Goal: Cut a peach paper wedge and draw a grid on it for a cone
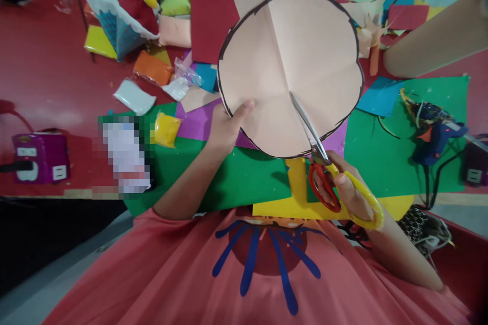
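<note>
A round piece of cream paper (pixel 316 56) with a thick black outline and crease lines fills the middle of the head view. My left hand (pixel 226 124) grips its lower left edge, thumb on top and the other fingers hidden beneath. My right hand (pixel 348 183) is closed round the red and yellow handles of a pair of scissors (pixel 314 134). The blades lie over the lower part of the paper, with the tip close to its centre crease. Whether the paper is cut along the blades I cannot tell.
Green sheets (pixel 236 177) and a yellow strip (pixel 274 209) cover the near table. A blue glue gun (pixel 434 144) lies at right, near paper scraps and another person's arm (pixel 438 35). Left are clay packets (pixel 152 67), a blurred-out flat object (pixel 127 157) and a purple power socket (pixel 40 157).
</note>
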`<action>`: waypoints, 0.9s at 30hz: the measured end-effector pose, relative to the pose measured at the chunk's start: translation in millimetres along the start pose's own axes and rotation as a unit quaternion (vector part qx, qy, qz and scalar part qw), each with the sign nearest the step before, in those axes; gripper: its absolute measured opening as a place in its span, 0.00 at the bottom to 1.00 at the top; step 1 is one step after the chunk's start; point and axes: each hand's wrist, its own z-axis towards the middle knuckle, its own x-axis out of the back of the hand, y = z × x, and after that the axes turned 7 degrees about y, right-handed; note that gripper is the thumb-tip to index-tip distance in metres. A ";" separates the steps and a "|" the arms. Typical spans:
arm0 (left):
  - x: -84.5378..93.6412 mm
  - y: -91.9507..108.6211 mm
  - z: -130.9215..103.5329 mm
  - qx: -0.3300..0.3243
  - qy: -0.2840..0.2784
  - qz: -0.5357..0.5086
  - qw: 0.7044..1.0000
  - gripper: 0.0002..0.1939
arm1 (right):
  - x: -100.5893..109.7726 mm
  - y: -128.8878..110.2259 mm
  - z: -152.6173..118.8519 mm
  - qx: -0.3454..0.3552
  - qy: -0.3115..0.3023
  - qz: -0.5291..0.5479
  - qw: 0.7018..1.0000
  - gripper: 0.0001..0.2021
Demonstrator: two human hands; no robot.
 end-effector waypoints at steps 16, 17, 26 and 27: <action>-0.6 1.0 -0.1 0.012 -0.002 -0.016 1.000 0.25 | 0.3 -4.6 0.4 0.001 0.007 -0.030 1.000 0.26; -0.7 1.5 -0.2 0.016 -0.003 -0.016 1.000 0.25 | 0.3 -4.5 0.3 -0.002 0.007 -0.028 1.000 0.26; -2.7 3.7 1.8 0.039 0.020 -0.029 0.999 0.17 | 2.5 -0.8 1.4 0.038 0.018 -0.019 0.999 0.27; -3.8 5.4 2.3 0.053 0.035 -0.037 0.997 0.14 | 4.4 0.1 1.4 0.043 0.024 -0.018 0.999 0.28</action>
